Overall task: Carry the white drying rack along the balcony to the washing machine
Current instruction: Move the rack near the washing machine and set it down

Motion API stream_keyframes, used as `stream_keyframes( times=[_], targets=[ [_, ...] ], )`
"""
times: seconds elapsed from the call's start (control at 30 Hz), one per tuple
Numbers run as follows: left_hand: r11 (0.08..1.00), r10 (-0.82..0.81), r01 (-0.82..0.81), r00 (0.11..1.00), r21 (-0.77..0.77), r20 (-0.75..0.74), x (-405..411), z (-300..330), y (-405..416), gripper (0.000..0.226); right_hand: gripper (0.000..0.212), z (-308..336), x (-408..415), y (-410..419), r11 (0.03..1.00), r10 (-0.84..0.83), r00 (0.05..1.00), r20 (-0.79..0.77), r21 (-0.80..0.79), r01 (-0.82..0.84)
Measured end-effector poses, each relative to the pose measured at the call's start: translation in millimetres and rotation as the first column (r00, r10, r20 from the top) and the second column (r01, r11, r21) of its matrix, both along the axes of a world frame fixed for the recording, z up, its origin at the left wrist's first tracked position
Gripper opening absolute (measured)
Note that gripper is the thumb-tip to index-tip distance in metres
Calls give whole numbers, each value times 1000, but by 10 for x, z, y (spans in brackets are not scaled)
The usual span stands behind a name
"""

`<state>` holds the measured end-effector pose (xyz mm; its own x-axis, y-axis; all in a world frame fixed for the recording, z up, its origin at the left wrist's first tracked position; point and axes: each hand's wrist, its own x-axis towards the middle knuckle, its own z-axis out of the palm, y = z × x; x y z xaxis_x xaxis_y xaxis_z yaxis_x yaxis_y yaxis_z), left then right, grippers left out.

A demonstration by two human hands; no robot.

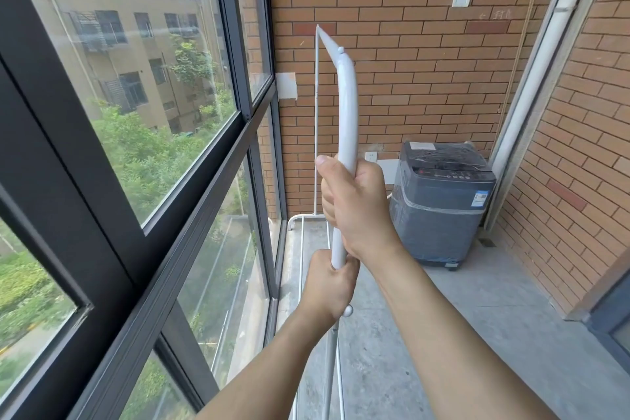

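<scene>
Both hands, left hand [329,286] below right hand [354,204], are clamping fingers around the drying rack [344,119], whose far end is risking striking the window [143,106] short of the washing machine [439,204].

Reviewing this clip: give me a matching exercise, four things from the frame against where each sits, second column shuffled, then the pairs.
Things:
1. right hand
2. left hand
3. washing machine
4. window

Places:
A. lower on the white drying rack tube
B. far corner, by the brick wall
C. higher on the tube
D. along the person's left side

Pairs: 1-C, 2-A, 3-B, 4-D
</scene>
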<state>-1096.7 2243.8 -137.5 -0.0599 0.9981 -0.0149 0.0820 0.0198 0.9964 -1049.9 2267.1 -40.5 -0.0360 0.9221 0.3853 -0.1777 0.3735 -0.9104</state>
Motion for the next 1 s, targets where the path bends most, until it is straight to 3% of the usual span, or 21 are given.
stream_keyframes(
  times=[0.87,1.0],
  targets=[
    [999,-15,15,1000,32,8,-292,-102,654,51,38,-7,-277,576,1000,-22,999,30,-2,22],
    [998,-38,38,999,40,-1,-305,-98,642,41,38,6,-273,548,999,-33,998,60,-2,33]
  ],
)
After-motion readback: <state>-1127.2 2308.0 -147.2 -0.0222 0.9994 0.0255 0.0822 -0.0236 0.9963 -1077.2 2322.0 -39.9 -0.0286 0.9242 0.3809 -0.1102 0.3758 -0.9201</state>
